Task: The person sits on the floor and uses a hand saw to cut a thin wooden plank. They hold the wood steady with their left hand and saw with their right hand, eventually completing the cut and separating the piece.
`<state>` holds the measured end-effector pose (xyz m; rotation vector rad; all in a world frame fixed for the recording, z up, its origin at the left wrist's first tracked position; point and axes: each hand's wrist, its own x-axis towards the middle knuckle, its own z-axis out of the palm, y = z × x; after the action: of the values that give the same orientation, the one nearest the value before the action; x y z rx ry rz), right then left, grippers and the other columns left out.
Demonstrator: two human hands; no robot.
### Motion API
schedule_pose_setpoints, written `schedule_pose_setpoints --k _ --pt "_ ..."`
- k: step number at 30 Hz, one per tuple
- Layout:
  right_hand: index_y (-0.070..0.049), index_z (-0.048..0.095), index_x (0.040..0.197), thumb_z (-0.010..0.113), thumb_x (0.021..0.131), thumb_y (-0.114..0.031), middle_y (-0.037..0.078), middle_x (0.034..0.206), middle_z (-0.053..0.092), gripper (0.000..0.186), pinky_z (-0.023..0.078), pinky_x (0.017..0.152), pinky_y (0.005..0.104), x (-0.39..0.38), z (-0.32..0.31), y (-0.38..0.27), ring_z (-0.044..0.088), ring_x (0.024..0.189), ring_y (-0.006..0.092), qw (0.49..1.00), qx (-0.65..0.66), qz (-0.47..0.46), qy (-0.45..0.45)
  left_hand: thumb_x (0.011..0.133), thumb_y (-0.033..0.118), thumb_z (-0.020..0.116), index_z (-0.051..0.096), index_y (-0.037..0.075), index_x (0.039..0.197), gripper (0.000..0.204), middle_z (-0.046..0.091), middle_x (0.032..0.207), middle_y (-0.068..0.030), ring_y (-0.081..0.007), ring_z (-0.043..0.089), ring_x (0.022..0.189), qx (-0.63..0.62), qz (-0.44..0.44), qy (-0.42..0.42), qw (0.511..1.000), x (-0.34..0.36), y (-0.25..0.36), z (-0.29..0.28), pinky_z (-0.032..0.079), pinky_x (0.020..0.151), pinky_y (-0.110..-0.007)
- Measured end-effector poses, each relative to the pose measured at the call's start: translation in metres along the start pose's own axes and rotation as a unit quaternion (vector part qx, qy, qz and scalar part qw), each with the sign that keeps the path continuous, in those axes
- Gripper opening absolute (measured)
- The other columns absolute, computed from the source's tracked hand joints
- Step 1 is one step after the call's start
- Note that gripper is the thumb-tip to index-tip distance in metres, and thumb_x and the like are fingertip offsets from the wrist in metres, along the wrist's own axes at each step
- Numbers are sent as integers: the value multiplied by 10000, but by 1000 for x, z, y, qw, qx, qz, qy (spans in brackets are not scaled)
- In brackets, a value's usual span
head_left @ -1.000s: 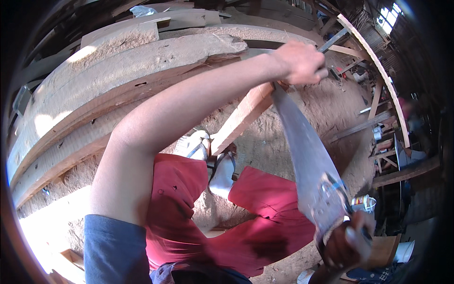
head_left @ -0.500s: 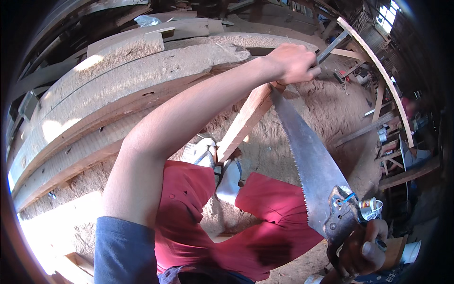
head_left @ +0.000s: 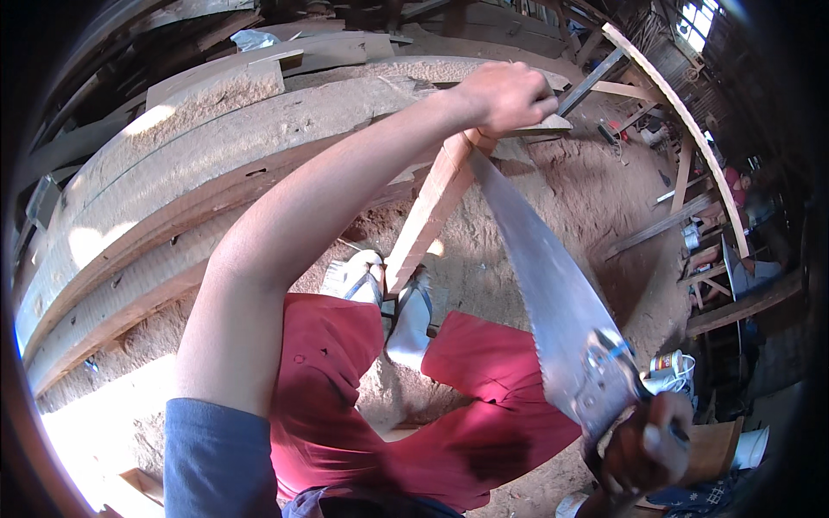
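A handsaw (head_left: pixel 546 289) slants from the lower right of the frame to upper centre, its tip at the squared timber (head_left: pixel 425 216), near that piece's top end. The person's right grip (head_left: pixel 646 445), lower right, is wrapped around the saw's handle. The left grip (head_left: pixel 511 97), top centre, has curled fingers over the timber's upper end; I cannot tell whether it clasps the wood. The timber's lower end sits mid-frame between two sandalled feet, the left foot (head_left: pixel 361 274) and the right foot (head_left: pixel 409 321). Red trousers (head_left: pixel 492 354) fill the lower middle. Thick planks (head_left: pixel 207 155) lie upper left; a white bucket (head_left: pixel 751 449) stands lower right.
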<state>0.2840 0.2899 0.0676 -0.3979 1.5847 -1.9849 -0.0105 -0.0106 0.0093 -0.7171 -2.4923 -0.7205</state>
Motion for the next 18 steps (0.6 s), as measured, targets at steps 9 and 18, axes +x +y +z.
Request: schedule_pose_setpoints --k 9,18 --pt "-79 367 992 397 1012 -38 34 482 383 55 294 270 296 12 -10 6 323 300 112 1000 -14 10 -1 945 341 439 672 -42 904 450 663 849 -283 -455 644 840 -23 87 -33 995 -4 12 8 499 793 -532" --pt "-14 497 1047 489 1012 -49 20 527 500 50 469 371 299 -5 -20 10 498 379 132 996 52 -15 -71 926 365 439 675 -29 885 462 669 832 -268 -448 651 825 -31 81 7 996 -3 -21 8 512 787 -533"
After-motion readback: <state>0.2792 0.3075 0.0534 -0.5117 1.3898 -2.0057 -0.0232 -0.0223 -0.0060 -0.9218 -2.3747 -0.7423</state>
